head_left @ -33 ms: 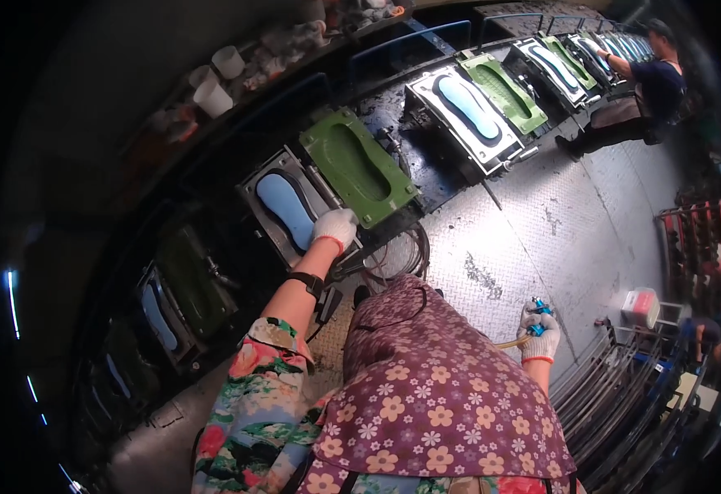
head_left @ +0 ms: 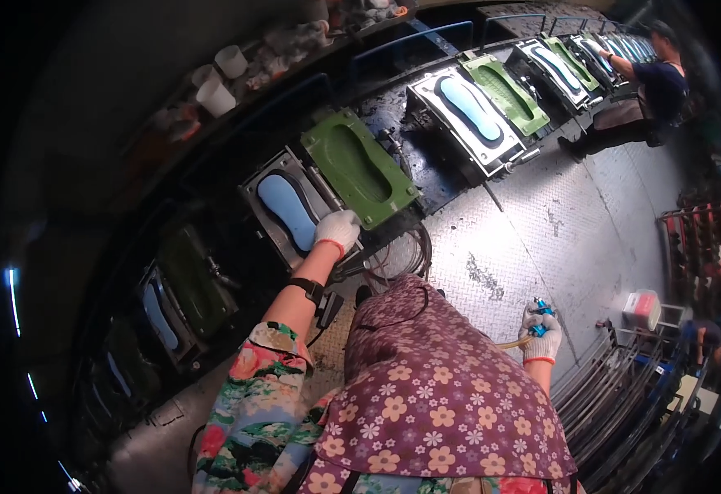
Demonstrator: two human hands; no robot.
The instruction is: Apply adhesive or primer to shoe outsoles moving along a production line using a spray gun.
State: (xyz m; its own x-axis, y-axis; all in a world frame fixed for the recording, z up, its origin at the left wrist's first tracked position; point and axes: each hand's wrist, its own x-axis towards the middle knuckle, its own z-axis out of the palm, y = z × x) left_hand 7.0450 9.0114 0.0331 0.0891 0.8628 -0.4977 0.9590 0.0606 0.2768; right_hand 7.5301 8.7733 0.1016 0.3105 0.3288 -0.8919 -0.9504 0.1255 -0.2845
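Observation:
My left hand (head_left: 338, 230), in a white knit glove, is closed at the near edge of an opened shoe-sole mould, beside the hinge side. Its fingertips are hidden, so what they grip does not show. Left of it, a light blue sole-shaped piece (head_left: 286, 204) lies in the metal half (head_left: 253, 191) of that mould. The green half (head_left: 321, 142), with a sole-shaped hollow, lies folded open to the right. Out to the right, my gloved right hand (head_left: 541, 339) is closed around a small blue spray gun (head_left: 544, 307), with a yellowish hose (head_left: 509, 343) trailing from it.
More opened moulds (head_left: 469, 105) run along the bench both ways. A co-worker (head_left: 661, 86) handles one at the far right. White cups (head_left: 215, 97) stand behind the bench. Coiled cables (head_left: 406, 255) hang below it. A rack of bars (head_left: 616, 395) and a red rack (head_left: 698, 247) stand right.

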